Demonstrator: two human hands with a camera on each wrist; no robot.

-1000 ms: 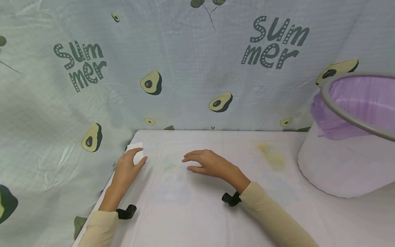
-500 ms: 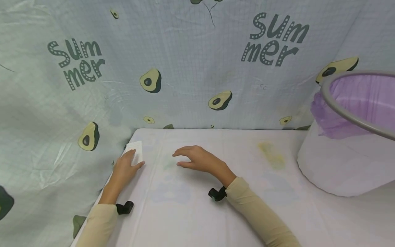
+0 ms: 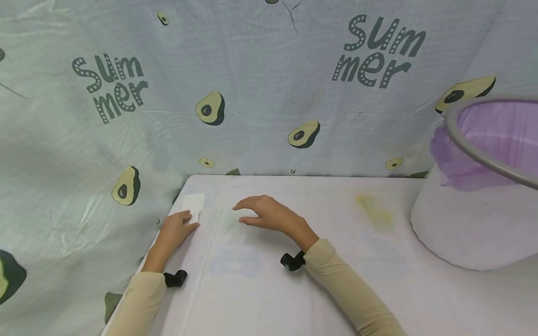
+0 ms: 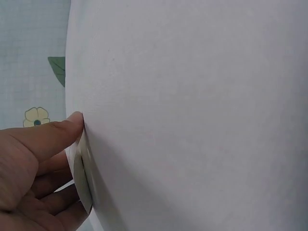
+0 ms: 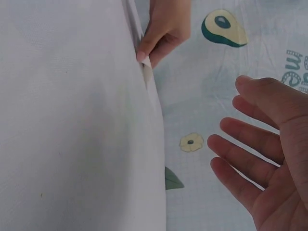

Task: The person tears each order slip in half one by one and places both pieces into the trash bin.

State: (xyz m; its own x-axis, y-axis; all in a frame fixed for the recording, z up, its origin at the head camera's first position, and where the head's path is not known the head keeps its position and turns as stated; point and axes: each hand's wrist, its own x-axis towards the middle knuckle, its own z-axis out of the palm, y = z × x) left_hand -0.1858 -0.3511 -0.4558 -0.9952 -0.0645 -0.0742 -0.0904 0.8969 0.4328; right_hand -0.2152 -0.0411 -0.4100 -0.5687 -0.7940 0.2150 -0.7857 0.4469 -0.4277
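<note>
A small white paper slip with faint printed lines (image 3: 194, 201) lies near the far left corner of the white-covered table (image 3: 252, 298). My left hand (image 3: 173, 232) pinches the slip's near end between thumb and fingers. The left wrist view shows the paper (image 4: 83, 185) edge-on between thumb and fingers; its printed face is hidden there. Over the middle of the table, my right hand (image 3: 266, 213) hovers apart from the slip, holding nothing. Its fingers are spread and slightly bent in the right wrist view, where the left hand (image 5: 168, 29) also appears.
On the right stands a white bin (image 3: 470, 228) with a grey rim (image 3: 483, 161) and a purple bag liner (image 3: 496, 135). A curtain printed with avocados (image 3: 252, 56) hangs behind the table and along its left edge.
The left hand has come down and its fingers have closed on the slip, which has shifted slightly right. My right hand has moved left and a little farther from me.
</note>
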